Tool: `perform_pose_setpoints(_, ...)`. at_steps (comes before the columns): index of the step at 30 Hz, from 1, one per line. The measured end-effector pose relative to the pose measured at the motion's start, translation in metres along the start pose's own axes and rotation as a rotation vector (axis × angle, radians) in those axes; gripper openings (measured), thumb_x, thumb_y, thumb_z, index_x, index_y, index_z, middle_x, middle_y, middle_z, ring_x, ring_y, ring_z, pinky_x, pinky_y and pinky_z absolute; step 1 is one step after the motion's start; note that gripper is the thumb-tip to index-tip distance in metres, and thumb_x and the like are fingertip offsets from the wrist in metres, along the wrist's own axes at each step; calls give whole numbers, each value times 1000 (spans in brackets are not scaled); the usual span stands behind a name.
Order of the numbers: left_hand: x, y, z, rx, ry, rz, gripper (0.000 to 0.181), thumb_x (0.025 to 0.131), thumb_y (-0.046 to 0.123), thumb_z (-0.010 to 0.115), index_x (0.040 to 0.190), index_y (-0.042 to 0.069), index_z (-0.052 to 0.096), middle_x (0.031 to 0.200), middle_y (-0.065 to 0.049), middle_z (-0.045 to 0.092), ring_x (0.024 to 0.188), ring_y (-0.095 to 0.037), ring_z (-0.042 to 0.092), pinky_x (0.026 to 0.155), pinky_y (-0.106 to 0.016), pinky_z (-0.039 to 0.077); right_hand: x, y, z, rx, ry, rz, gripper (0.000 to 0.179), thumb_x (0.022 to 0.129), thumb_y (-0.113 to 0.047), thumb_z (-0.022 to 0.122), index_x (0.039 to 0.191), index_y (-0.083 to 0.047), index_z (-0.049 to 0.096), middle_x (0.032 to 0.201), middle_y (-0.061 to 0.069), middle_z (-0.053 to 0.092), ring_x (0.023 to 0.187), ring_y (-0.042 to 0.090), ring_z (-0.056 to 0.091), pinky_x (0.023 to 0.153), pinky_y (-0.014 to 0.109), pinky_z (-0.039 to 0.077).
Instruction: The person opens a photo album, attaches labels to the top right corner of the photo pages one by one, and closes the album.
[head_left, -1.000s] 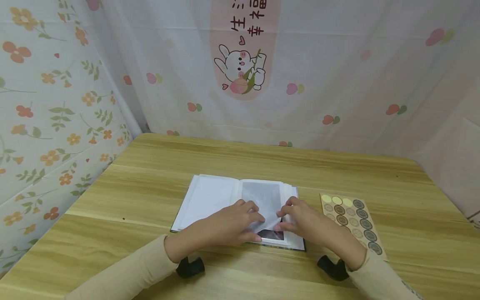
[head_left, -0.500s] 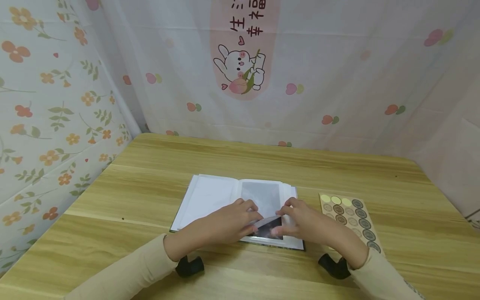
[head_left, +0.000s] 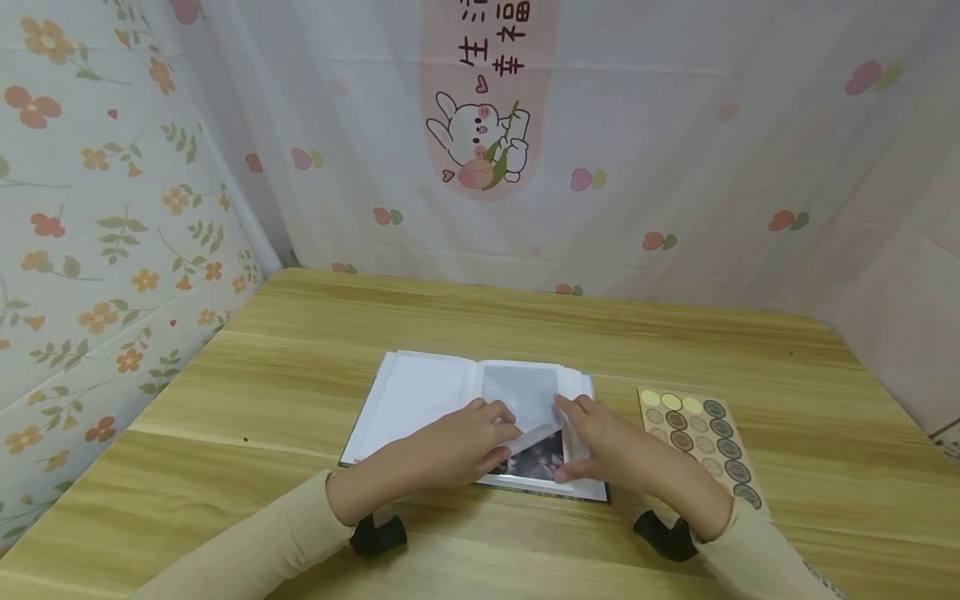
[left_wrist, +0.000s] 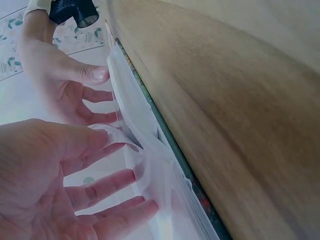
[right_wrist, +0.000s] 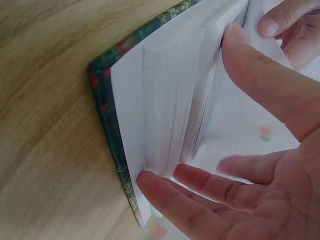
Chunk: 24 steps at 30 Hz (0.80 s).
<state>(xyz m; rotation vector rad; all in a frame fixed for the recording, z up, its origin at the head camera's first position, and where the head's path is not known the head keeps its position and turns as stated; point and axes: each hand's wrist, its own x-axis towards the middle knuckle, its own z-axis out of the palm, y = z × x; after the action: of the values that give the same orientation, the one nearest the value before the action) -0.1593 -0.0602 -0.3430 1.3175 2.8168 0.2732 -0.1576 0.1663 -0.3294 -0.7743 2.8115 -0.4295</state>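
A photo album (head_left: 427,396) lies open on the table, its hard cover patterned green and red. On its right page a dark photo (head_left: 531,462) shows beneath a frosted translucent sheet (head_left: 521,387), whose lower edge is raised. My left hand (head_left: 457,446) pinches that edge between thumb and index finger, as the left wrist view shows at the sheet (left_wrist: 116,136). My right hand (head_left: 618,442) spans the page's right edge. In the right wrist view its thumb (right_wrist: 250,57) touches the page edges, and its fairly straight fingers (right_wrist: 175,200) rest by the album's margin.
Right of the album lies a tan sheet of round stickers (head_left: 705,446), partly behind the right forearm. Black wrist-worn devices (head_left: 377,535) sit under both wrists. The wooden table (head_left: 300,333) ends at a printed curtain (head_left: 615,125) behind.
The left hand keeps the translucent sheet's lower edge raised, and more of the dark photo shows. My right thumb has shifted to the photo's lower right corner and its fingers have spread.
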Motion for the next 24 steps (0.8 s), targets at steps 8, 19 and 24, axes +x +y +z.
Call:
perform_pose_setpoints(8, 0, -6, 2, -18, 44, 9, 19, 93, 18, 56, 107, 8, 63, 117, -5, 60, 103, -20, 58, 87, -28, 48, -2, 1, 1, -2, 21, -8, 105, 71, -38, 76, 142, 13, 18, 129, 31, 45, 118, 40, 48, 99, 50, 39)
perform_pose_setpoints(19, -8, -7, 0, -114, 174, -87, 10, 88, 13, 58, 92, 5, 57, 105, -5, 60, 83, -12, 53, 71, -22, 47, -2, 2, 3, -21, 31, -4, 101, 71, -42, 74, 140, 12, 25, 132, 33, 41, 121, 44, 45, 99, 51, 39)
perform_pose_setpoints(24, -16, -10, -5, -218, 221, -171, 8, 85, 14, 60, 82, 11, 54, 99, 2, 58, 79, -11, 49, 66, -20, 43, 0, 3, 3, -34, 13, -8, 97, 68, -46, 74, 139, 7, 34, 118, 20, 50, 92, 21, 54, 77, 35, 50)
